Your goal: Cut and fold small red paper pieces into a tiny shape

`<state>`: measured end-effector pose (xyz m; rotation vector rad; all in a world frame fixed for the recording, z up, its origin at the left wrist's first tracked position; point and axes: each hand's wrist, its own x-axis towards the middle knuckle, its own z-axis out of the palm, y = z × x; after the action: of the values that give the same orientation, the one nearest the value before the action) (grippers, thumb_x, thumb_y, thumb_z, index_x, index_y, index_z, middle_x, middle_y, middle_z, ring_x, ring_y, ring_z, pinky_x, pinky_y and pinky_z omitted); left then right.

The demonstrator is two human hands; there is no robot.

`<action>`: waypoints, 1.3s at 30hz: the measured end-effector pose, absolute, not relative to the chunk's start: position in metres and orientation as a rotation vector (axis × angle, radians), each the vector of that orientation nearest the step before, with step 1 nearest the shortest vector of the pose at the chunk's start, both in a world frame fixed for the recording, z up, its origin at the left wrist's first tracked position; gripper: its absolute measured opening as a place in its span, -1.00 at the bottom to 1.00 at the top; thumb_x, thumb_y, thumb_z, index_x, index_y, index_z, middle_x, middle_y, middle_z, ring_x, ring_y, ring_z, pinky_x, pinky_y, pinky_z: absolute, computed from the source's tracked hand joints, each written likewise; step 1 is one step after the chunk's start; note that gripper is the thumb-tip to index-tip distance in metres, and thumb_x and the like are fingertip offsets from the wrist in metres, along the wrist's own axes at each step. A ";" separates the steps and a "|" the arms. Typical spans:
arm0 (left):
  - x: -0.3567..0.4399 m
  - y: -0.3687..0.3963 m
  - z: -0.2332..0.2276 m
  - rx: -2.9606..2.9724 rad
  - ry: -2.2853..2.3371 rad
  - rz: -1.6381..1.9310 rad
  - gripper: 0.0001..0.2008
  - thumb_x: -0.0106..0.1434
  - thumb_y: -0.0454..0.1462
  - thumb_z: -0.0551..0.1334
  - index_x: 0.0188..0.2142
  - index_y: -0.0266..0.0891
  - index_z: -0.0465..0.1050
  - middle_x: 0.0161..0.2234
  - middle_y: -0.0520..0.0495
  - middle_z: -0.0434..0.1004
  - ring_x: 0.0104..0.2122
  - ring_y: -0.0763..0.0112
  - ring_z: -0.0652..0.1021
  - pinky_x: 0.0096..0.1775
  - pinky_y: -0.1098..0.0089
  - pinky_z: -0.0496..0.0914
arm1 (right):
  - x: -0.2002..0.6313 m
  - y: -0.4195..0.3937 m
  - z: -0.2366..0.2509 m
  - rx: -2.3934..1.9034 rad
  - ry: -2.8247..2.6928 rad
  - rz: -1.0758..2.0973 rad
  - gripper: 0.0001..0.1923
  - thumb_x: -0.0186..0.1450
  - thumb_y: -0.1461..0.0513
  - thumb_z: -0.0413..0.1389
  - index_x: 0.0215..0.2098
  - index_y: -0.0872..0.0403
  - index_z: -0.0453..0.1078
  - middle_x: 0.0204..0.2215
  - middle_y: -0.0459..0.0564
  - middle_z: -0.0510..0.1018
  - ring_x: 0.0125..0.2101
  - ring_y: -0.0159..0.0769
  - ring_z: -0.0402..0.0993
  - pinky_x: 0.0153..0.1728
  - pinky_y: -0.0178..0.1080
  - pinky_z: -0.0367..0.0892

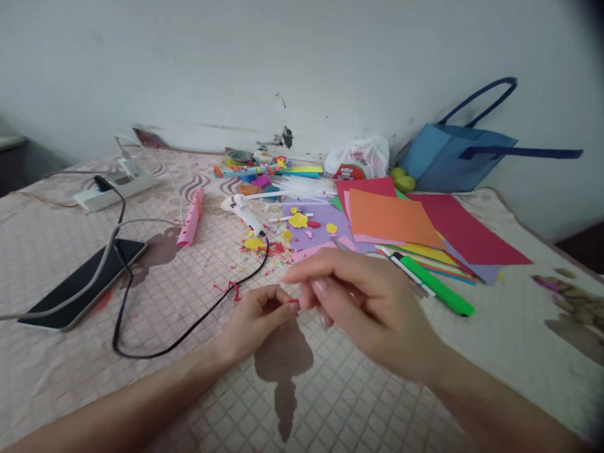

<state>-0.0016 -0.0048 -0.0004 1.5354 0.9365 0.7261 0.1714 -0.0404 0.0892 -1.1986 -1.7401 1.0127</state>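
My left hand (263, 318) pinches a small red piece (293, 305), probably paper, between thumb and fingertips above the tablecloth. Just to its right, my right hand (367, 300) hovers with the index finger stretched out over the red piece and the other fingers bent. Nothing shows between its fingers, though their undersides are hidden. Beyond the left hand lie red paper scraps (233, 290) and a white glue gun (245, 212) with a black cord. Yellow paper flower shapes (298, 220) rest on a purple sheet (276, 211).
Coloured paper sheets (393, 220) and a green box cutter (435, 284) lie to the right. A blue bag (455, 156) stands by the wall. To the left are a phone (81, 287), a power strip (115, 191), a pink paper roll (191, 217) and a looping black cord (177, 350).
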 end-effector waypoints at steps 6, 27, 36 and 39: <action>-0.002 -0.009 0.005 1.398 0.926 0.697 -0.74 0.15 -0.13 0.23 -0.47 -0.32 0.35 -0.56 0.05 0.34 -0.54 0.54 0.33 -0.49 0.50 0.21 | 0.179 -0.024 0.020 -1.287 -1.641 1.169 -0.81 0.33 0.12 -0.03 -0.28 0.06 0.32 -0.60 -0.15 0.35 -0.60 -0.43 0.29 -0.60 -0.35 0.21; -0.007 -0.009 -0.002 1.535 0.923 0.662 -0.72 0.20 -0.12 0.18 -0.48 -0.31 0.37 -0.54 0.02 0.37 -0.51 0.51 0.36 -0.47 0.50 0.24 | 0.169 -0.034 -0.001 -1.178 -1.400 1.517 -0.72 0.30 0.04 0.00 -0.42 0.08 0.26 -0.64 -0.18 0.35 -0.64 -0.47 0.28 -0.61 -0.37 0.23; -0.006 -0.007 -0.002 1.338 0.845 0.603 -0.75 0.22 -0.16 0.17 -0.44 -0.34 0.39 -0.50 0.01 0.40 -0.51 0.55 0.38 -0.42 0.50 0.27 | 0.172 -0.035 -0.005 -1.155 -1.362 1.548 -0.80 0.28 0.12 0.07 -0.41 0.09 0.27 -0.63 -0.19 0.35 -0.63 -0.49 0.26 -0.59 -0.39 0.23; -0.006 -0.006 0.000 1.334 0.844 0.615 -0.75 0.23 -0.18 0.16 -0.46 -0.33 0.39 -0.54 0.03 0.38 -0.52 0.56 0.37 -0.43 0.51 0.27 | 0.171 -0.035 -0.007 -1.155 -1.342 1.551 -0.77 0.31 0.09 0.02 -0.40 0.08 0.27 -0.62 -0.18 0.36 -0.62 -0.47 0.28 -0.59 -0.38 0.24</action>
<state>-0.0055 -0.0064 0.0002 1.3345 0.8442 0.6146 0.1712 -0.0353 -0.0065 -1.1554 -1.3421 1.5510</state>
